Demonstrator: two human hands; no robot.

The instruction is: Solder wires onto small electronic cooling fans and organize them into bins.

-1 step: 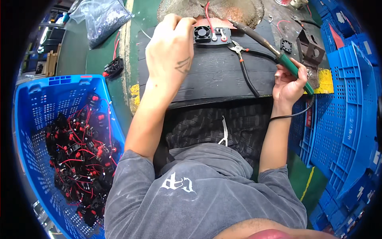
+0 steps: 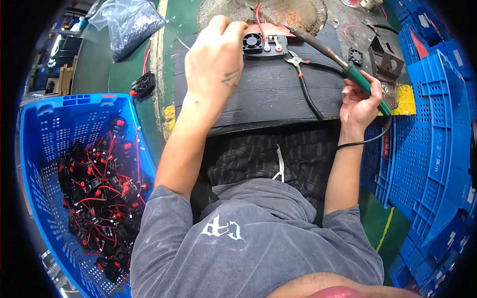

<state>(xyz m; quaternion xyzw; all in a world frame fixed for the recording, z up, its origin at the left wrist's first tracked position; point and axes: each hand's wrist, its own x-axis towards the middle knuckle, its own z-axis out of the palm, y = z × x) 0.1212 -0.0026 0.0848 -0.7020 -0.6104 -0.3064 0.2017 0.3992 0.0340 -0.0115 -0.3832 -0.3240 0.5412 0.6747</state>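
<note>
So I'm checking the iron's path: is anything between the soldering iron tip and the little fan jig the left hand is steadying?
Nothing visible blocks it. The soldering iron in the right hand already has its tip at the right end of the fan jig, which the left hand steadies. The pliers lie just below that line, beside the path.

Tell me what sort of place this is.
Probably a small electronics assembly workshop: a green-handled soldering iron in the right hand, a small black cooling fan, and a blue plastic crate of red-wired parts.

black workbench (image 2: 268, 94) carries a small fan (image 2: 252, 42) and pliers (image 2: 304, 74).
</note>
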